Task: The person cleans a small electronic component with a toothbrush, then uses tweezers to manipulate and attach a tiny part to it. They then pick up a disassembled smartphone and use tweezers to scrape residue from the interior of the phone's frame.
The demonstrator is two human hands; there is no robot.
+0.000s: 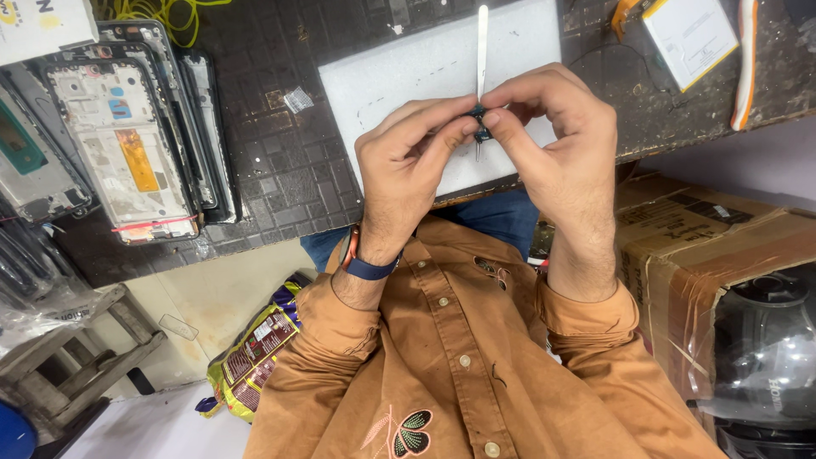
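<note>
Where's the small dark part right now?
In the head view, the small dark part is pinched between the fingertips of the left hand and right hand, above the white mat, beside the metal tweezers.

The foam sheet (425, 76) lies on the workbench (280, 170), with both hands (484, 144) meeting over its near edge, a small part (481, 121) and tweezers (482, 51) between the fingertips. Left of the sheet lie stacked phone frames (127, 136); right of it a battery (690, 36). A cardboard box (705, 255) sits below, right of the sheet.
</note>
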